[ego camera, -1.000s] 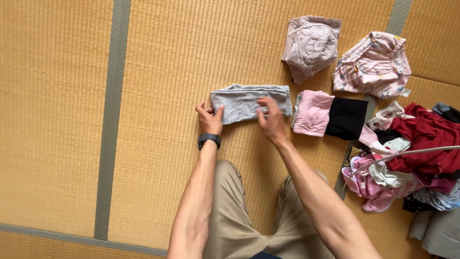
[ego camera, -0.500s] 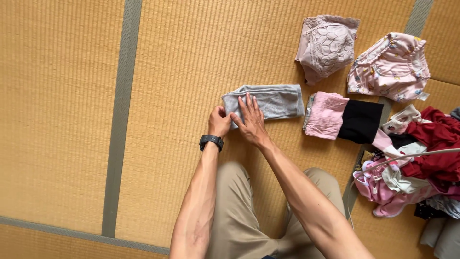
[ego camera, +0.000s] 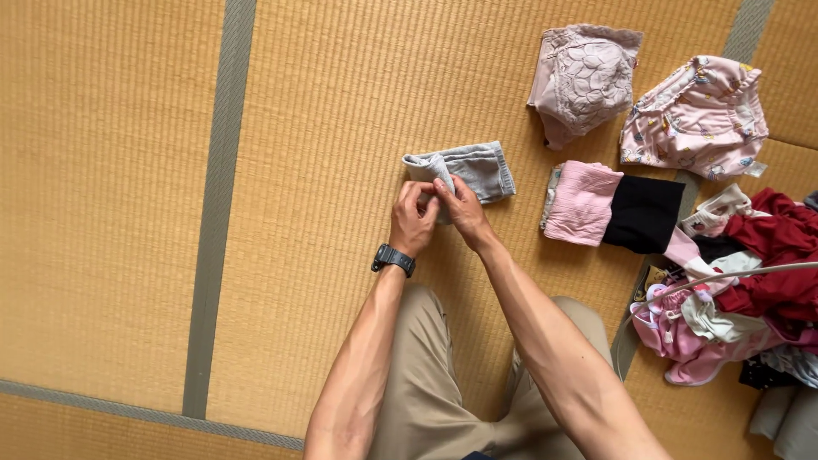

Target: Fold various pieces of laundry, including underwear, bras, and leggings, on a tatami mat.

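Observation:
A small grey garment lies on the straw mat floor, its left end lifted and folded over toward the right. My left hand, with a black watch on the wrist, pinches that folded end from the left. Against it, my right hand grips the same fold from the right. Both hands meet at the garment's near left corner.
A folded pink piece and a folded black piece lie just to the right. Two folded pale pink garments sit farther back. A heap of unfolded clothes fills the right edge. My knees in tan trousers are below.
The grey garment's left end has been lifted and folded rightward, so it looks shorter. Both hands came together on that end, the right hand having slid left from the garment's right part.

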